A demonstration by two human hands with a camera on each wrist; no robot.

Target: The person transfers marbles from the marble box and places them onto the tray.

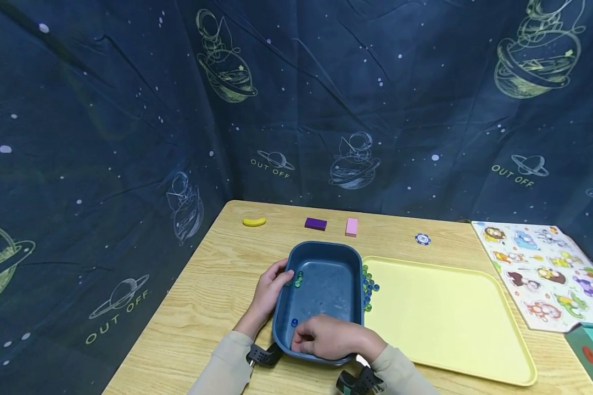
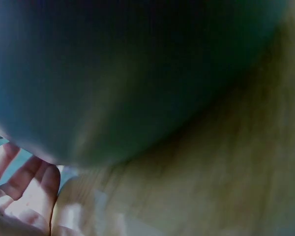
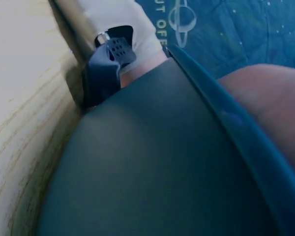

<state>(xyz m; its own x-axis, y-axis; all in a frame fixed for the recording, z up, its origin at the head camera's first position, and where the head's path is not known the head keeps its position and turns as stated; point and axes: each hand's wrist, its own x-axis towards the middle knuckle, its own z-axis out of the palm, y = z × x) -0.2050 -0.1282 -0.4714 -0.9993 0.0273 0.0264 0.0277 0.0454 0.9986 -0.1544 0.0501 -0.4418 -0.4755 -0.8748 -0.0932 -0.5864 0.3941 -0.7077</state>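
Note:
A dark blue rectangular bin (image 1: 328,285) stands in front of me, its near end close to my wrists. My left hand (image 1: 268,291) grips the bin's left wall, thumb over the rim and fingers outside. Inside the bin, my right hand (image 1: 328,336) reaches down to the near left corner with bent fingers. I cannot tell whether a marble is between its fingertips. Just beyond those fingers lies a blue marble (image 1: 294,322). Several green marbles (image 1: 298,280) sit along the left wall. The bin's outer wall (image 3: 137,157) fills much of the right wrist view.
Right of the bin, a yellow tray (image 1: 440,312) has several green and blue marbles (image 1: 368,291) at its left edge. Farther back are a toy banana (image 1: 254,222), a purple block (image 1: 315,224), a pink block (image 1: 351,227) and a poker chip (image 1: 423,239). An animal puzzle board (image 1: 543,274) lies right.

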